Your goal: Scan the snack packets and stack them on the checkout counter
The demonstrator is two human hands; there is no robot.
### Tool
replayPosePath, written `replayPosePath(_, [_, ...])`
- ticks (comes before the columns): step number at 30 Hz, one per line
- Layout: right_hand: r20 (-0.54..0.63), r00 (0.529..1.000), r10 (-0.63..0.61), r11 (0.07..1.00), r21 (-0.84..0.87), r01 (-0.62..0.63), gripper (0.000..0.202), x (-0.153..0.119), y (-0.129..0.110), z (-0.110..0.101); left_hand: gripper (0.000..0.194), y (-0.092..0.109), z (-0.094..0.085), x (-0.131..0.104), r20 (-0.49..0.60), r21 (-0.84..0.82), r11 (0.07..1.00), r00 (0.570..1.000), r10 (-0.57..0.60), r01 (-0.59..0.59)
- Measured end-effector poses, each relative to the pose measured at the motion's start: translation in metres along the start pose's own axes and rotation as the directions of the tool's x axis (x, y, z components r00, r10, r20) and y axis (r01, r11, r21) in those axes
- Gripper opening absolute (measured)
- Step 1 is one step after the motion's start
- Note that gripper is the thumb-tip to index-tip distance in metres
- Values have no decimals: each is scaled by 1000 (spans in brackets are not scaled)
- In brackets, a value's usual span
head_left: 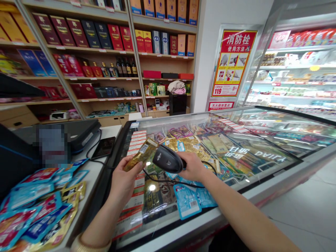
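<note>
Pinched in my left hand (pixel 126 175) is a gold snack packet (pixel 144 152), tilted so its white barcode label faces up. My right hand (pixel 193 166) grips a black handheld barcode scanner (pixel 168 159) by its handle, the head pointing left and close to the packet. From the scanner a black cable (pixel 168 181) loops over the glass-topped freezer (pixel 157 224). Below my right hand, light blue packets (pixel 187 203) lie on the glass. Behind the scanner are more gold packets (pixel 190 145).
At left, a pile of red, blue and gold packets (pixel 39 206) covers part of the white counter (pixel 88 190). A phone (pixel 104 147) lies beside a dark checkout machine (pixel 84 134). Shelves (pixel 112 49) of boxes and bottles stand behind, and a lit cooler (pixel 296 77) is at right.
</note>
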State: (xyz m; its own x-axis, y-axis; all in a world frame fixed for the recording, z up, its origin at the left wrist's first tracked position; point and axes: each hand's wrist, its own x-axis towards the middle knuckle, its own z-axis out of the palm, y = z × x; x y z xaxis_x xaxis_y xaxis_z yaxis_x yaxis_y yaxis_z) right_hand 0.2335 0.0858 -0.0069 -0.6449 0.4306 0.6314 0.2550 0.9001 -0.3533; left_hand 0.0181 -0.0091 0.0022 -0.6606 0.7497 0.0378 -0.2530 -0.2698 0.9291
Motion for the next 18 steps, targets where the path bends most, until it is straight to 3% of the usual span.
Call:
replayPosePath(5, [-165, 986, -29, 997, -81, 16, 29, -1, 7, -25, 39, 5, 2, 2, -24, -32, 997, 997, -77, 76])
replayPosePath(9, [-360, 932, 46, 970, -207, -128, 14, -12, 27, -65, 37, 7, 15, 2, 63, 28, 980, 978, -198, 196])
replayPosePath(14, [-523, 823, 221, 888, -241, -392, 19, -41, 68, -108, 39, -5, 50, 2, 183, 64, 970, 952, -244, 236])
replayPosePath(18, [-648, 698, 304, 824, -190, -535, 24, -56, 91, -122, 40, -12, 83, 1, 235, 54, 971, 942, -238, 232])
